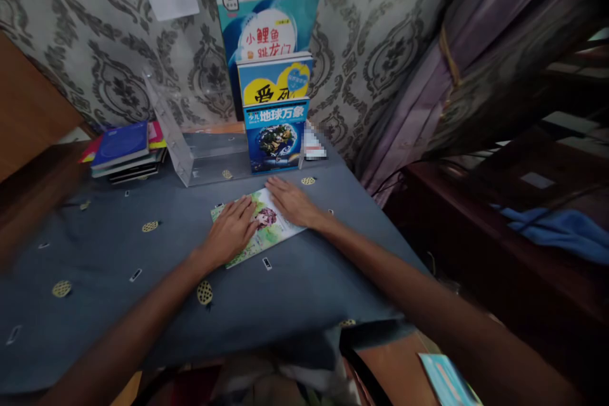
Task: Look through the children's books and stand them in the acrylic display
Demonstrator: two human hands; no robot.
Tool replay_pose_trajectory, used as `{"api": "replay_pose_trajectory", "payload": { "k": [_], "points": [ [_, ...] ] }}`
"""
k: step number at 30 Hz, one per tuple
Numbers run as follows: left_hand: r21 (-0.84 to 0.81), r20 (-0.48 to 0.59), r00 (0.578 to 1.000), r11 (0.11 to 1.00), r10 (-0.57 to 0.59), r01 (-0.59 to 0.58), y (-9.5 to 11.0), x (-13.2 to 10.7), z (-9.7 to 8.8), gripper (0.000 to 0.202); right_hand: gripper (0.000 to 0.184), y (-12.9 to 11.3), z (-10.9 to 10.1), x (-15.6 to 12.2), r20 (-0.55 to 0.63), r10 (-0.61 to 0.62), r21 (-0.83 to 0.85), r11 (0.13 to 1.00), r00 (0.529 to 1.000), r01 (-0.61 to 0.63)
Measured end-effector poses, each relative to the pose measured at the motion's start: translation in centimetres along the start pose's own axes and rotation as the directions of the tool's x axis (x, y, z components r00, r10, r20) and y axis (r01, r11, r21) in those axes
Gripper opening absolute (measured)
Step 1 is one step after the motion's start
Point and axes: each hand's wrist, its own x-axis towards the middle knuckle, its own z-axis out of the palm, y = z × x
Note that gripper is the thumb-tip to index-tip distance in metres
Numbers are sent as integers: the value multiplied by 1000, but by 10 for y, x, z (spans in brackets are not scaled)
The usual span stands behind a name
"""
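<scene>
A thin green picture book point(266, 228) lies flat on the blue-grey tablecloth point(118, 247). My left hand point(231, 230) rests palm down on its left half, fingers stretched out. On the book's upper right corner lies my right hand point(291, 200), flat as well, with its fingers together. Neither hand grips anything. Just behind the book stands a clear acrylic rack point(185, 139) holding several upright books; the front one point(275, 135) is blue with a globe on its cover.
A stack of books point(126, 152) sits at the table's back left. Patterned wallpaper backs the table. A purple curtain point(428, 76) hangs at the right, beside dark wooden furniture with a blue cloth point(561, 231). Another book point(447, 380) shows at the bottom right.
</scene>
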Motion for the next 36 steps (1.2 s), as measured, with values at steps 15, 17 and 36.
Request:
{"api": "replay_pose_trajectory", "payload": {
  "k": [15, 17, 36],
  "points": [
    [-19, 24, 999, 999, 44, -44, -14, 4, -3, 47, 51, -3, -13, -47, -13, 67, -1, 998, 998, -67],
    [2, 42, 998, 999, 42, -42, -14, 6, -4, 47, 49, -5, -17, -61, -14, 57, 14, 998, 998, -56],
    [238, 146, 973, 949, 176, -208, 66, 14, -18, 34, 25, -11, -35, -121, -273, 32, 327, 943, 962, 61]
  ]
}}
